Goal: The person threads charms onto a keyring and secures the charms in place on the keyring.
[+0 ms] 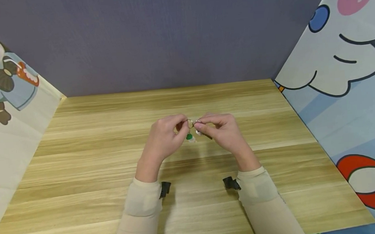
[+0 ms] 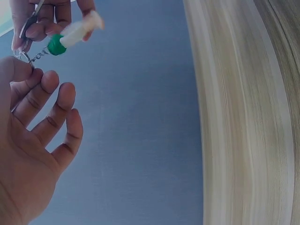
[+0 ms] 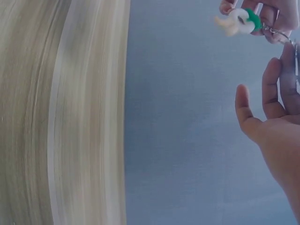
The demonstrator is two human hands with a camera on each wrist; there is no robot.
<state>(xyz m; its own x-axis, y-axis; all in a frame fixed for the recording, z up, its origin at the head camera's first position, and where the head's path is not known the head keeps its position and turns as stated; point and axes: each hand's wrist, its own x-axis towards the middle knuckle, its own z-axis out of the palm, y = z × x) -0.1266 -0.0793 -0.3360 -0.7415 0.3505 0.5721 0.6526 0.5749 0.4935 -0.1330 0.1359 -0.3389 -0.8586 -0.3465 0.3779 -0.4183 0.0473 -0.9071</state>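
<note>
Above the wooden table, my left hand (image 1: 166, 136) pinches a metal key ring (image 2: 25, 55) between thumb and index finger, its other fingers spread loosely. From the ring a short chain (image 2: 40, 54) carries a small charm (image 2: 70, 38) with a green top and a white body, blurred at its tip. My right hand (image 1: 223, 131), close beside on the right, pinches a thin metal key-like piece (image 2: 31, 21) at the ring. A white bit and a dark strip show below the right fingers in the head view. Fingertips partly hide where piece and ring meet.
Beneath both hands spreads the wood-grain tabletop (image 1: 96, 154). A grey-blue panel (image 1: 170, 39) rises along its far edge. Cartoon-printed walls flank it at left (image 1: 18, 141) and right (image 1: 336, 122). Black camera mounts (image 1: 231, 183) sit at both wrists.
</note>
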